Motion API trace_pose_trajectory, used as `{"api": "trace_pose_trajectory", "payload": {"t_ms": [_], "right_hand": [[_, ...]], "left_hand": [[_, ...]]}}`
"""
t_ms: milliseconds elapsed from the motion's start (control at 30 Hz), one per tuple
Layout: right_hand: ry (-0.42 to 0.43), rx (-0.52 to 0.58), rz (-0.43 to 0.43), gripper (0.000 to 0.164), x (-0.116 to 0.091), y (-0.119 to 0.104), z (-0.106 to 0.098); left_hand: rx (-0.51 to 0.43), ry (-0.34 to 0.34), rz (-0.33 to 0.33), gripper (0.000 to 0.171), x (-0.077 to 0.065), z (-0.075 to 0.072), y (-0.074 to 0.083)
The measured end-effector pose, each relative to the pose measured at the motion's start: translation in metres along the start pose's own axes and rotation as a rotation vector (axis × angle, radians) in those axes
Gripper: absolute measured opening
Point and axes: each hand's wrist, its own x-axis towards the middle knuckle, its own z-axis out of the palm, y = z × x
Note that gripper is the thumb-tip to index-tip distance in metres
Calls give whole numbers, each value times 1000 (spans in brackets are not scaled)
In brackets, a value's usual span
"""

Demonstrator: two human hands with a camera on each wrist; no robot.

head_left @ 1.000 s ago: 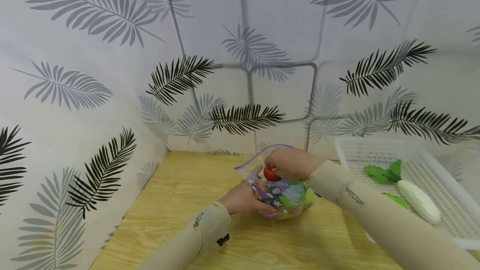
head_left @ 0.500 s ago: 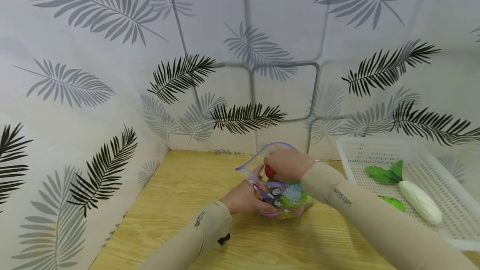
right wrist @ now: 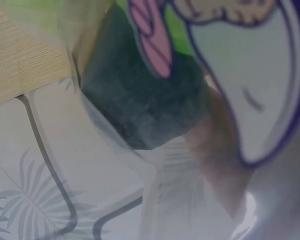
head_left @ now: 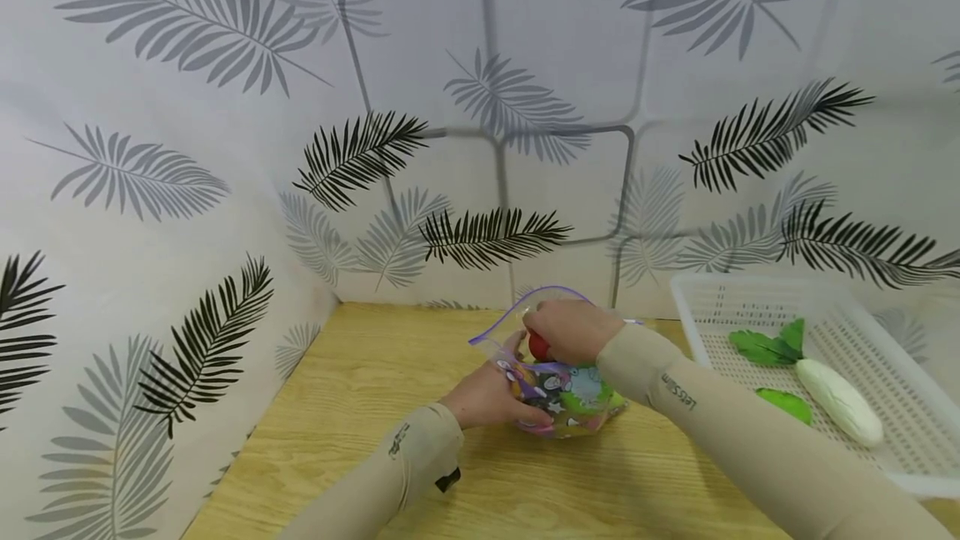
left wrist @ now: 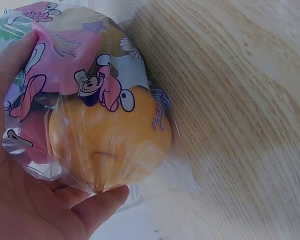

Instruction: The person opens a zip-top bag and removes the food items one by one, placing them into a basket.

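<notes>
A clear zip bag (head_left: pixel 558 415) printed with cartoon figures stands on the table, full of colourful produce, its purple-edged mouth gaping upward. My left hand (head_left: pixel 486 398) grips the bag's left side, thumb in front and fingers curled behind. The left wrist view shows an orange round thing (left wrist: pixel 110 135) and a pink thing (left wrist: pixel 67 55) through the plastic. Inside the mouth, my right hand (head_left: pixel 576 330) holds a red round fruit or vegetable (head_left: pixel 537 347), partly hidden by its fingers. In the right wrist view, a dark green thing (right wrist: pixel 145 90) shows blurrily through the printed film.
A white perforated basket (head_left: pixel 688 332) stands to the right. In it lie a white radish-like vegetable (head_left: pixel 840 402) with green leaves (head_left: pixel 768 347) and a green piece (head_left: pixel 785 405). The wooden table (head_left: pixel 360 382) meets a leaf-patterned wall behind the bag.
My right hand has shifted slightly left and deeper into the bag's mouth with the red thing, whose visible part has shrunk. The left hand keeps its hold.
</notes>
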Motion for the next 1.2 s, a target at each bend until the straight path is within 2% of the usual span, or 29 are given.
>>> {"api": "trace_pose_trajectory", "payload": {"t_ms": [167,400,633,833,1000,1200], "right_hand": [[6,0,-3,15,-1,0,2],[8,-47,-12,15,0,2,0],[0,-37,-24,15,1,4,0],[-26,56,-14,19,1,8,-3],[-3,134,-49,21,0,11,-10],[-25,261,-63,23,-10,4,-31]], "left_hand": [[-13,-3,5,122,0,1,0],[9,-1,-11,127,1,0,1],[30,3,-16,128,3,1,0],[37,4,-10,126,3,1,1],[29,4,-2,121,4,0,0],[-9,12,15,123,4,1,-2]]}}
